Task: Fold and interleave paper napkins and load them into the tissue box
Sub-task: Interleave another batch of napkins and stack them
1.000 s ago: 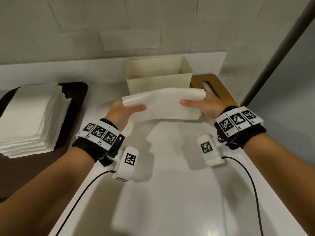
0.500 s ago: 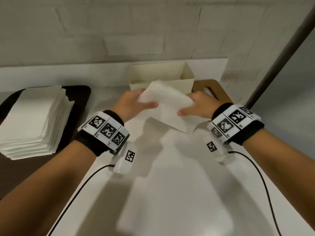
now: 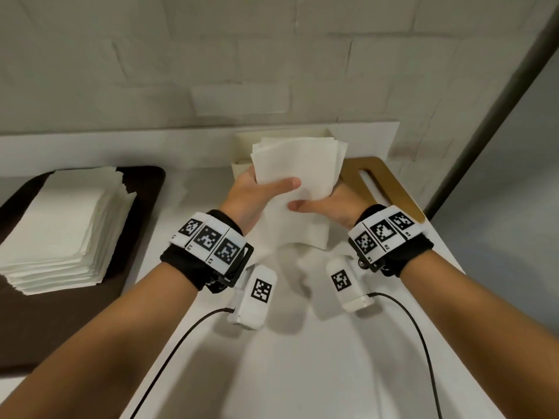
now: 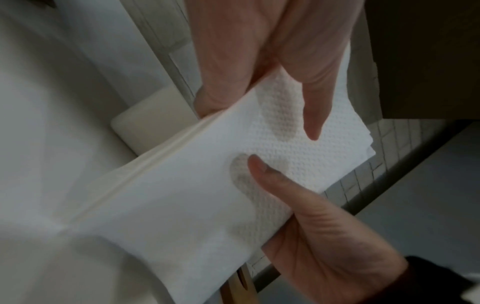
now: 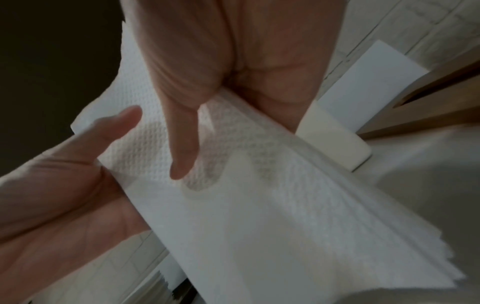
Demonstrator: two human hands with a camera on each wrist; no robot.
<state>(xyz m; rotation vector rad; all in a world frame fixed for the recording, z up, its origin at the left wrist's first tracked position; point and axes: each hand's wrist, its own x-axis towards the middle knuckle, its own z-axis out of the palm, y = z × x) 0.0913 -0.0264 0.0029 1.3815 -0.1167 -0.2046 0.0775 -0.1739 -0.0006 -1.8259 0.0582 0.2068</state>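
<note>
Holding a folded bundle of napkins (image 3: 298, 176) up on end with both hands, just in front of the open tissue box (image 3: 240, 152) at the far edge of the worktop (image 3: 302, 358). The bundle is a few layers thick: the left wrist view shows stacked folded edges along one side, and the right wrist view shows loose ragged edges fanned out at one end. Its top end covers most of the box opening from the head view, and its lower end hangs down between the wrists, off the worktop as far as I can tell.

Left hand (image 3: 251, 195) has it from the left, thumb laid flat across the near face and fingers behind, so that grip is pinching the bundle. Right hand (image 3: 329, 204) does the same from the right and a bit lower, thumb on the near face, fingers tucked behind the paper. The two thumbs nearly meet in the middle.

Box is cream coloured and sits against the little white ledge under the tiled wall (image 3: 272, 55). Right beside it on the right lies a wooden lid (image 3: 384, 182) with a long slot cut in it. Way over on the left there's a dark tray (image 3: 142, 192) with a tall stack of flat napkins (image 3: 63, 225) on it, well apart from the hands.
</note>
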